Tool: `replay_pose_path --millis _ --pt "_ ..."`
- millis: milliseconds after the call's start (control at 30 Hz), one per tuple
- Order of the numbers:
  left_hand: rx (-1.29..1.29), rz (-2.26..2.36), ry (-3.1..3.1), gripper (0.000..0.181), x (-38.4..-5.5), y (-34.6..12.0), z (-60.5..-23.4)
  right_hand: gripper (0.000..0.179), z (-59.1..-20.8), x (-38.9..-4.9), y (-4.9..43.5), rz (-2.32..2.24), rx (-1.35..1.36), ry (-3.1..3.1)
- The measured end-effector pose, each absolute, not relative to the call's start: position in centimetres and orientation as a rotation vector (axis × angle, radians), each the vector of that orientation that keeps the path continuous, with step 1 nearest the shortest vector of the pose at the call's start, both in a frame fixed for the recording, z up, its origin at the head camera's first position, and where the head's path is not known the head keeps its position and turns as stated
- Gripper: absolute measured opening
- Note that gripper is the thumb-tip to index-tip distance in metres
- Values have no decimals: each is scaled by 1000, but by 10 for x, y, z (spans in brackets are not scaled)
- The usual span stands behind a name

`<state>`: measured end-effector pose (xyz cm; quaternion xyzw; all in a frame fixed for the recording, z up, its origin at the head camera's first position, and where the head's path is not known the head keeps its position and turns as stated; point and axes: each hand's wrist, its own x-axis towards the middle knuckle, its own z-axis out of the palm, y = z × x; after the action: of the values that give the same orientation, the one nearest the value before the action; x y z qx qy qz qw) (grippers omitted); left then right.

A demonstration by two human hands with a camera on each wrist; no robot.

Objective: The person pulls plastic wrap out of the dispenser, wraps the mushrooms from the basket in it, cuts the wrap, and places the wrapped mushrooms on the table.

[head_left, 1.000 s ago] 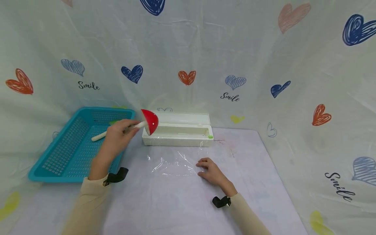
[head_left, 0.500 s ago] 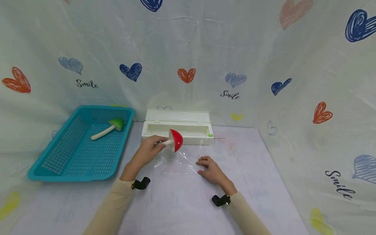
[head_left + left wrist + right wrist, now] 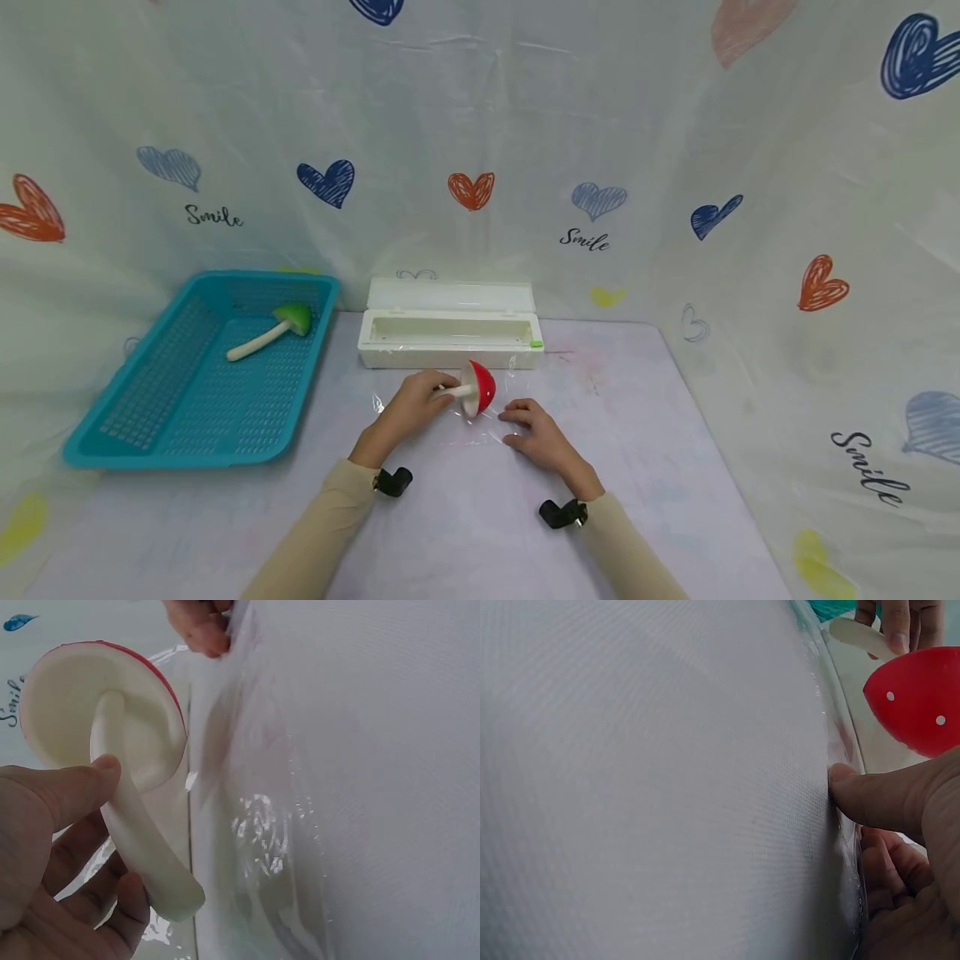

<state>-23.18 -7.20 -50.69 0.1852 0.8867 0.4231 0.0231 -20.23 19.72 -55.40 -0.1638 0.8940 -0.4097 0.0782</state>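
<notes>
A toy mushroom (image 3: 483, 387) with a red, white-dotted cap and a white stem is in my left hand (image 3: 412, 404), above a sheet of clear plastic film (image 3: 262, 840). My left thumb and fingers grip the stem (image 3: 135, 825), the pale hollow underside of the cap facing the left wrist camera. The film lies on the table in front of a white lidded box. My right hand (image 3: 543, 437) rests at the film's right edge, its thumb (image 3: 877, 796) touching the film and apart from the other fingertips. The red cap is just left of this hand.
Behind the hands stands the long white box (image 3: 450, 357), its lid (image 3: 450, 295) raised. A blue perforated basket (image 3: 187, 450) on the left holds a green-capped toy mushroom (image 3: 292, 317). A heart-printed cloth (image 3: 420, 100) hangs behind the table.
My left hand has carried the red mushroom from over the basket rightward and down to the film. My right hand has stayed in place at the film's edge.
</notes>
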Motion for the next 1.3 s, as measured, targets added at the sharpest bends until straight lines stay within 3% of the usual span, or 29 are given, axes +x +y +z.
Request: replay_pose_path --millis 600,833,1100,1300 --pt "573 1226 2765 20 -235 -59 -525 26 -554 -196 202 -1288 -598 2820" --pt "552 1202 2790 20 -233 -61 -523 27 -547 -188 219 -1357 -485 2848" --pt "575 1178 2801 21 -232 -59 -523 28 -540 -184 244 -1148 -454 2869" --pt "595 1193 2788 21 -232 -61 -522 17 -544 -190 248 -1030 -592 2815"
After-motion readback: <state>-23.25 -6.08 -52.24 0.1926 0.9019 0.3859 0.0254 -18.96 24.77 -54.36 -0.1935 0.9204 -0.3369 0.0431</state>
